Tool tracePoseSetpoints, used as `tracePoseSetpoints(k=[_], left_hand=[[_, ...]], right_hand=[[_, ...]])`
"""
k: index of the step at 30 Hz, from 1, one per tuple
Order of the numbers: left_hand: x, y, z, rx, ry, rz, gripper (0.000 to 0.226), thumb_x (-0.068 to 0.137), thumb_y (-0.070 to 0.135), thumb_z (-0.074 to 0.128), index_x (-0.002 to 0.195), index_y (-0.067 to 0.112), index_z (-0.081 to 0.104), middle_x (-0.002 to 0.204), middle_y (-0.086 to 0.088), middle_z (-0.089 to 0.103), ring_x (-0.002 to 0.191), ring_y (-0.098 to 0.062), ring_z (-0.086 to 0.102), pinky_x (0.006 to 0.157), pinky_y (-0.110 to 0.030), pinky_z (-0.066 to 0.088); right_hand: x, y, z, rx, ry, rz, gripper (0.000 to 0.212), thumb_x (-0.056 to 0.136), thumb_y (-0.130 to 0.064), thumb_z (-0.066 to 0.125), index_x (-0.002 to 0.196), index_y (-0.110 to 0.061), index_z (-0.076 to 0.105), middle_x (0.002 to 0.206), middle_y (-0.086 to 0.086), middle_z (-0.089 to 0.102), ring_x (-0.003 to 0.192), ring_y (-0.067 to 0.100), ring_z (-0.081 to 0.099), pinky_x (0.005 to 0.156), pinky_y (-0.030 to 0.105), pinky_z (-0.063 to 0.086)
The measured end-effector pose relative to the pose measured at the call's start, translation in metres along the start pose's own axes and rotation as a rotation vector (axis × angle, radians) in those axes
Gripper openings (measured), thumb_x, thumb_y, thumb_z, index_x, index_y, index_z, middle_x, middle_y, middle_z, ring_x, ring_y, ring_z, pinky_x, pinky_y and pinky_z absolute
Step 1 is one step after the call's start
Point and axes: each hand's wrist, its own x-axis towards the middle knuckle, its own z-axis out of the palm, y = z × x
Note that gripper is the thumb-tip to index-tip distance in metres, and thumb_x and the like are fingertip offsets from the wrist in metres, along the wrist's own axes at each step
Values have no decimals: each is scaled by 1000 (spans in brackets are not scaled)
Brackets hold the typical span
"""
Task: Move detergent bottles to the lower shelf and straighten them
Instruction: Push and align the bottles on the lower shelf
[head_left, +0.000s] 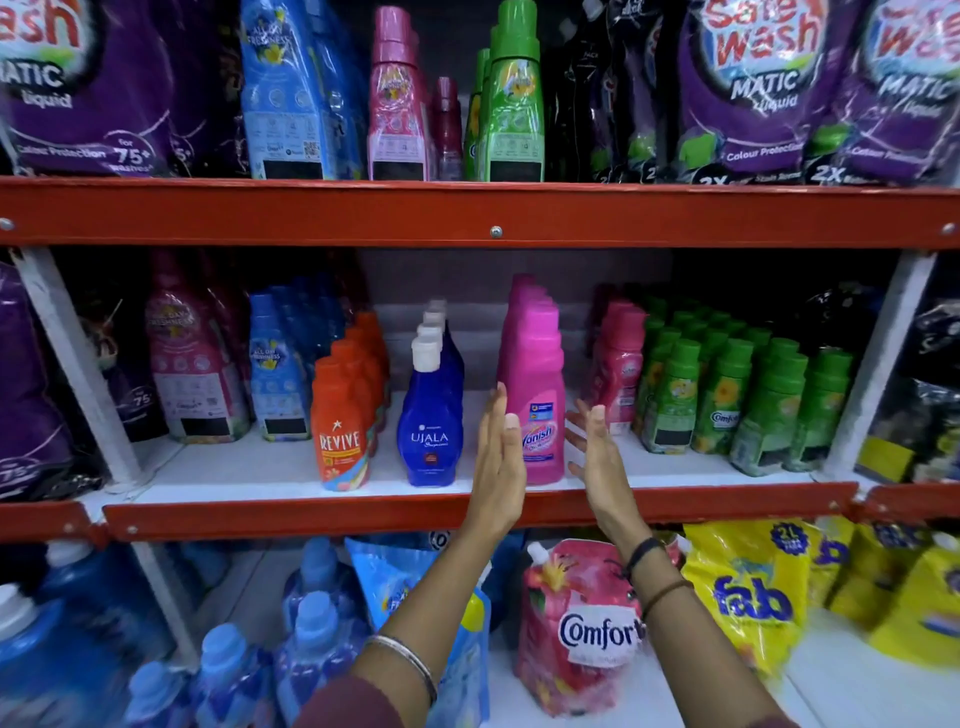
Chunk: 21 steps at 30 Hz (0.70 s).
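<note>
1. Purple Safe Wash pouches stood far right on the top shelf.
2. A pink Comfort pouch sat near, on the bottom shelf.
3. Yellow Fab bags lay to its right.
4. The red shelf rail ran across.

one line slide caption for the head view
Both open hands, left hand and right hand, flank the front pink Vanish bottle on the middle shelf.

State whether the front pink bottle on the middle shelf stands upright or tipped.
Upright. The pink bottle stands on its base on the shelf, cap on top, label facing out. Both open hands flank it, the left hand and right hand.
</note>
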Motion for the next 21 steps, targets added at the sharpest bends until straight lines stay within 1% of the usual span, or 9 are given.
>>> tracePoseSetpoints(k=[3,5,6,8,11,14,16,19,21], left_hand=[[4,-5,4,-36,-10,-16,62,94,63,12,150,35,10,154,18,15,141,2,12,119,-25,10],[8,-8,5,-30,4,-11,71,85,78,10,147,43,10,148,22,17,141,1,18,117,-27,17],[8,-8,5,-26,2,-15,68,86,76,9,145,44,10,147,22,19,140,1,20,116,-26,19],[9,-8,5,-31,-13,-20,58,94,64,10,147,42,11,144,21,21,136,2,24,113,-24,24],[11,-9,4,-41,-35,-16,56,93,56,12,147,42,11,144,19,23,134,2,27,109,-23,28],[13,-11,4,-46,-34,-20,59,92,60,13,148,41,13,152,12,26,136,-2,29,111,-28,31],[13,-12,4,-54,-36,-33,65,87,71,13,146,46,15,155,7,28,138,-6,33,114,-35,34],[13,-13,1,-47,-50,-36,68,82,80,11,143,51,13,156,9,27,140,-7,31,115,-43,34],[9,-11,-2,-37,-47,-15,62,88,74,11,144,48,15,154,16,24,139,2,25,118,-41,27]], right_hand=[[1,-1,0,-9,-52,-34,93,66,-88,23,138,-33,40,138,-5,50,125,13,51,103,35,43],[0,-3,1,6,-67,-48,71,75,-74,22,132,-37,42,126,-7,53,110,4,56,88,22,44],[1,-2,0,18,-59,-49,67,76,-71,22,131,-38,43,124,-7,53,110,4,57,87,21,44],[3,1,-2,43,-43,-52,70,77,-70,21,132,-35,45,126,-4,52,119,15,55,92,25,44],[4,4,-5,63,-28,-39,64,78,-70,21,126,-37,47,127,0,53,123,22,53,88,23,45],[4,3,-5,57,-15,-46,60,78,-70,21,122,-40,47,131,4,54,122,23,53,90,26,45],[5,4,-4,52,-9,-47,59,78,-71,21,121,-41,47,136,7,53,122,23,53,94,30,45],[4,3,-6,45,-13,-43,61,79,-71,21,125,-41,47,138,8,52,123,23,53,96,31,44],[2,5,-3,40,17,-54,67,80,-69,21,132,-34,46,141,6,50,128,21,50,101,34,43]])
